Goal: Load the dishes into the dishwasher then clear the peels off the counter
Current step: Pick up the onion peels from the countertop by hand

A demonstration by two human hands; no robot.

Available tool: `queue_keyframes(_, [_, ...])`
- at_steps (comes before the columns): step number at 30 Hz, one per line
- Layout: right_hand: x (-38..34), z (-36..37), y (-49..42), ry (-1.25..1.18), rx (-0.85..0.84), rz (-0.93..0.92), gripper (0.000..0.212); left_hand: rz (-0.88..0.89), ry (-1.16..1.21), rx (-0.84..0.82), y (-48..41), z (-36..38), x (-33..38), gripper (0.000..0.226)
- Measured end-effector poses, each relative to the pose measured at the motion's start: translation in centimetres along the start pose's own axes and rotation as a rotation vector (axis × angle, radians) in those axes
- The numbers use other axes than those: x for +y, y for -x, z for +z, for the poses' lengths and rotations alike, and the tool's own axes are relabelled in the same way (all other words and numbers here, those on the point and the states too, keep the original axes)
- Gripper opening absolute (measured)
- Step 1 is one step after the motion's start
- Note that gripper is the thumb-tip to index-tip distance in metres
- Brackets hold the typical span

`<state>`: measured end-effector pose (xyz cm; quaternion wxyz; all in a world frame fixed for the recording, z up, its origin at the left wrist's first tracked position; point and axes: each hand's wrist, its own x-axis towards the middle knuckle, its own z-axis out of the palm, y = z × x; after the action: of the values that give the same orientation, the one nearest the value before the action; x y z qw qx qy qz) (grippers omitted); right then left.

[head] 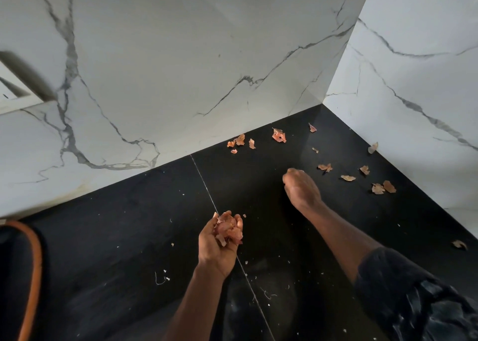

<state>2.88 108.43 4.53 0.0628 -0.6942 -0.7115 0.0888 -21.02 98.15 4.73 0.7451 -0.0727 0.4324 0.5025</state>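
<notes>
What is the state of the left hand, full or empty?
Full. The left hand is cupped palm up around a bunch of peels, which fill the palm.

A black counter (129,224), crossed by a thin pale seam (207,185), carries dry onion peels (278,135) scattered from 12 to 3 o'clock. A lone peel (459,244) lies at 4 o'clock. White flecks (165,278) dot the surface; an orange-rimmed dark object (33,263) sits at 8 o'clock.

The right hand (301,188) hides its fingertips; orange-rimmed object (37,258) cropped.
</notes>
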Motion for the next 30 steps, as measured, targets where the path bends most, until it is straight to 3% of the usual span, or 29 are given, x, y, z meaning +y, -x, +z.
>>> queue_keyframes(4, [-2.5, -0.3, 1.8, -0.338, 0.087, 0.127, 0.013, -0.009, 0.003, -0.002, -0.3, 0.3, -0.2, 0.036])
queue_keyframes(8, [-8.1, -2.4, 5.4, -0.541, 0.157, -0.012, 0.016, -0.013, -0.027, -0.016, 0.0, 0.9, -0.3, 0.035])
queue_keyframes(12, [-13.1, -2.3, 8.9, -0.459, 0.079, -0.209, 0.013, 0.017, -0.108, -0.045, -0.3, 1.0, -0.6, 0.027])
queue_keyframes(15, [-15.0, -1.3, 10.4, -0.321, -0.019, -0.243, 0.02, -0.03, -0.103, -0.11, -0.2, 0.9, -0.6, 0.039])
queue_keyframes(21, [-14.0, -2.7, 10.3, -0.4, 0.06, -0.299, 0.021, -0.011, -0.097, -0.091, -0.5, 0.6, -0.7, 0.042])
queue_keyframes(24, [-9.7, -3.3, 7.1, -0.516, 0.137, -0.214, 0.015, -0.021, -0.027, -0.04, -0.5, 1.1, -0.7, 0.035])
queue_keyframes(27, [-1.9, -3.5, 2.2, -0.393, 0.241, 0.077, 0.021, -0.057, 0.035, -0.035, -0.4, 1.1, -0.7, 0.037])
queue_keyframes(30, [5.2, -3.6, -0.6, -0.166, 0.07, 0.346, 0.045, -0.05, 0.04, -0.023, -0.1, 0.9, -0.8, 0.04])
